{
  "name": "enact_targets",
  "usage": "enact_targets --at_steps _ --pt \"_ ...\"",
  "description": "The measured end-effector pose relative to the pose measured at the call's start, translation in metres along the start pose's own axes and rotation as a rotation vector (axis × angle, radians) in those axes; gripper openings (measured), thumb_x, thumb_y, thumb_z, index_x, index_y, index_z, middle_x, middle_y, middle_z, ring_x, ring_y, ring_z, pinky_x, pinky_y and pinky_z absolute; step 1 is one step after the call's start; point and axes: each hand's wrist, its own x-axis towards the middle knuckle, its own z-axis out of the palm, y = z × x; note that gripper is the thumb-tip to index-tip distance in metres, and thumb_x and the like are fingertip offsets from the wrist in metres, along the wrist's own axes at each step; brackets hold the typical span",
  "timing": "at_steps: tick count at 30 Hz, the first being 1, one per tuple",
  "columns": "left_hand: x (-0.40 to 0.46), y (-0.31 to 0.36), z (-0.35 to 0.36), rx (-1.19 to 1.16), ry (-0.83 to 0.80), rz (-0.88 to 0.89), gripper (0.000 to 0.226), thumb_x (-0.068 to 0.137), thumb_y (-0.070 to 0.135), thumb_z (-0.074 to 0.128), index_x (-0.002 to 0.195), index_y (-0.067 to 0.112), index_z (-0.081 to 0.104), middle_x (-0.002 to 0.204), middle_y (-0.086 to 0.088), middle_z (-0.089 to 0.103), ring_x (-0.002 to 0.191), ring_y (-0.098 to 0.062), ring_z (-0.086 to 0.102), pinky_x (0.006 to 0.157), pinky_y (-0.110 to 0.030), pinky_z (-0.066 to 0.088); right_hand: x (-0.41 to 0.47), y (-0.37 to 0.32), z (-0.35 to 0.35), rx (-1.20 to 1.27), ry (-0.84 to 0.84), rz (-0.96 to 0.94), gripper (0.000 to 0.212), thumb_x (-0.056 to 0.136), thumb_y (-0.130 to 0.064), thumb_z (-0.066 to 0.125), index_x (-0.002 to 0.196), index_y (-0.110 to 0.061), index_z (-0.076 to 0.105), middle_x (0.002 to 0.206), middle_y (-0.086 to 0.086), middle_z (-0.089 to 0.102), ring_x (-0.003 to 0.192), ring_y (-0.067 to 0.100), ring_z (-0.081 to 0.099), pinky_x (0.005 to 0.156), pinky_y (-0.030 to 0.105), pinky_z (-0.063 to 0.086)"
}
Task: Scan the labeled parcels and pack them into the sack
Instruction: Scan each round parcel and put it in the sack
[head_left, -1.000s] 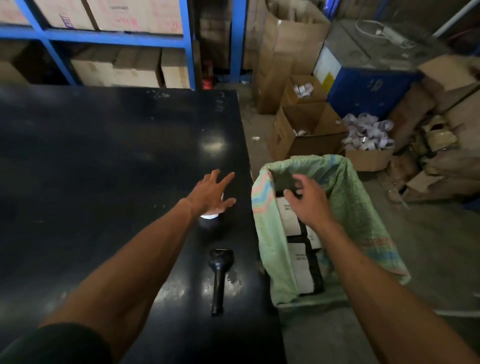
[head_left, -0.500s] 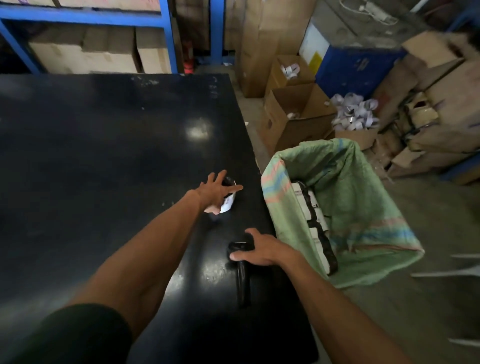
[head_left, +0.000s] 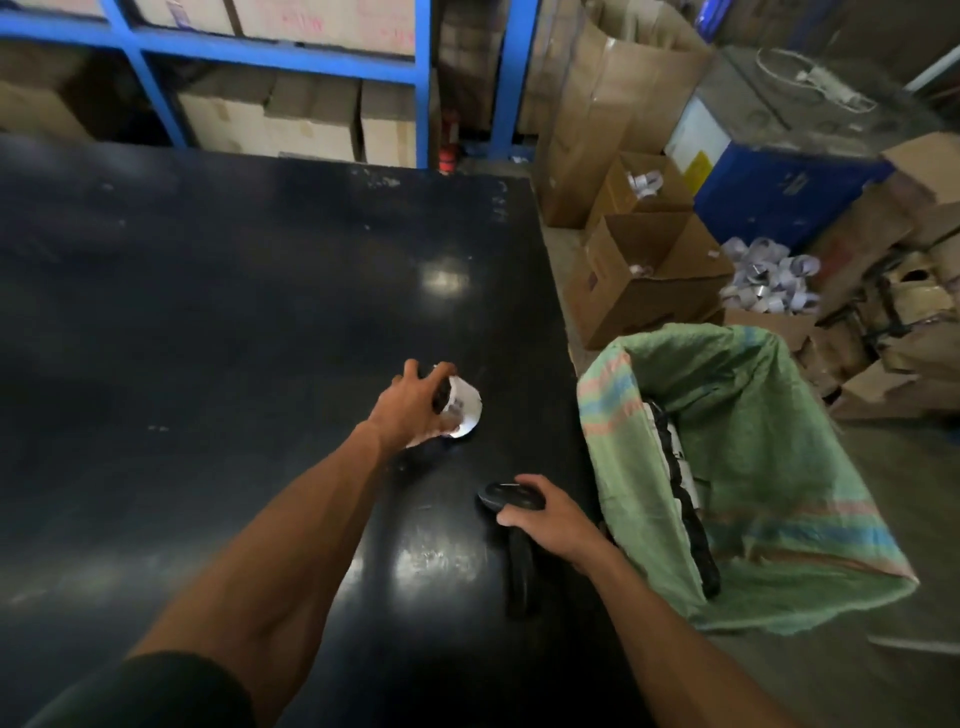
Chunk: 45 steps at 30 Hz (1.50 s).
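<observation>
My left hand grips a small dark parcel with a white label, its fingers curled round it just above the black tabletop. My right hand lies on the head of the black scanner, fingers bent over it; the handle rests flat on the tabletop and points toward me. Beside the tabletop's right edge stands the green sack, mouth open, with several labeled parcels stacked on edge against its near wall. Judged from this arrangement, most of the work is done: packed parcels fill part of the sack, and the parcel in my left hand is the only one visible outside it. Remaining steps appear to be lifting the scanner, reading this label, then dropping the parcel into the sack.
</observation>
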Motion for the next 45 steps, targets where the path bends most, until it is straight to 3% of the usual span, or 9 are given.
enact_targets --at_steps 5,9,14,21,26,32,36,40,45 --pt "-0.041 -0.026 -0.003 -0.168 0.139 -0.093 0.079 0.071 0.048 0.084 0.137 0.036 0.043 0.123 -0.004 0.042 0.104 -0.036 0.061 0.09 -0.043 0.055 -0.012 -0.031 -0.006 0.269 0.081 -0.169 0.042 0.086 -0.033 0.078 0.126 -0.033 0.064 0.103 -0.006 0.074 0.086 0.007 0.071 0.072 0.019 0.052" --pt "-0.062 -0.029 -0.004 -0.287 0.217 -0.165 0.075 0.071 0.045 0.085 0.134 0.039 0.045 0.118 0.0 0.044 0.097 -0.026 0.059 0.086 -0.034 0.054 -0.023 -0.056 -0.009 0.416 0.108 -0.283 0.034 0.09 -0.032 0.072 0.123 -0.03 0.064 0.09 0.008 0.08 0.082 0.023 0.078 0.08 0.04 0.062" --pt "-0.077 -0.012 -0.001 -0.435 0.353 -0.203 0.074 0.071 0.04 0.086 0.134 0.036 0.047 0.118 0.0 0.045 0.096 -0.019 0.057 0.078 -0.024 0.047 -0.041 -0.082 -0.007 0.554 0.081 -0.385 0.035 0.094 -0.024 0.072 0.126 -0.024 0.058 0.096 0.02 0.075 0.07 0.031 0.074 0.068 0.041 0.061" --pt "-0.087 0.004 0.002 -0.577 0.425 -0.172 0.072 0.073 0.042 0.086 0.135 0.041 0.049 0.121 0.002 0.046 0.105 -0.013 0.056 0.084 -0.021 0.048 -0.059 -0.093 -0.01 0.407 0.168 -0.458 0.04 0.094 -0.041 0.069 0.128 -0.037 0.048 0.1 0.009 0.071 0.059 0.019 0.067 0.053 0.032 0.057" --pt "-0.089 0.01 0.0 -0.626 0.416 -0.141 0.073 0.08 0.035 0.084 0.143 0.043 0.047 0.125 0.005 0.042 0.097 -0.001 0.051 0.073 -0.001 0.041 -0.063 -0.089 -0.013 0.321 0.192 -0.503 0.041 0.089 -0.053 0.069 0.123 -0.045 0.048 0.101 0.004 0.07 0.066 0.017 0.067 0.05 0.022 0.051" --pt "-0.087 0.015 -0.004 -0.55 0.385 -0.142 0.073 0.079 0.036 0.082 0.142 0.042 0.046 0.123 0.001 0.043 0.095 -0.001 0.048 0.082 -0.016 0.04 -0.065 -0.094 -0.016 0.304 0.2 -0.542 0.04 0.093 -0.047 0.068 0.125 -0.039 0.045 0.099 0.008 0.069 0.062 0.015 0.065 0.049 0.021 0.05" --pt "-0.087 0.013 -0.006 -0.542 0.395 -0.135 0.073 0.077 0.038 0.083 0.14 0.042 0.047 0.121 0.002 0.044 0.098 -0.002 0.048 0.076 -0.01 0.037 -0.066 -0.095 -0.016 0.297 0.194 -0.536 0.039 0.093 -0.047 0.068 0.123 -0.038 0.046 0.093 0.008 0.069 0.058 0.014 0.063 0.048 0.023 0.05" --pt "-0.085 0.01 -0.006 -0.543 0.416 -0.138 0.072 0.076 0.038 0.084 0.139 0.042 0.049 0.122 0.001 0.045 0.103 -0.008 0.052 0.084 -0.017 0.041 -0.065 -0.096 -0.016 0.314 0.19 -0.523 0.037 0.092 -0.048 0.069 0.121 -0.038 0.049 0.09 0.005 0.072 0.052 0.014 0.063 0.048 0.027 0.051" --pt "-0.085 0.01 -0.005 -0.567 0.418 -0.142 0.07 0.075 0.034 0.086 0.136 0.041 0.052 0.122 0.002 0.046 0.103 -0.009 0.053 0.086 -0.018 0.043 -0.059 -0.092 -0.016 0.325 0.192 -0.49 0.044 0.089 -0.046 0.072 0.126 -0.04 0.048 0.101 0.001 0.071 0.057 0.017 0.068 0.052 0.028 0.054"
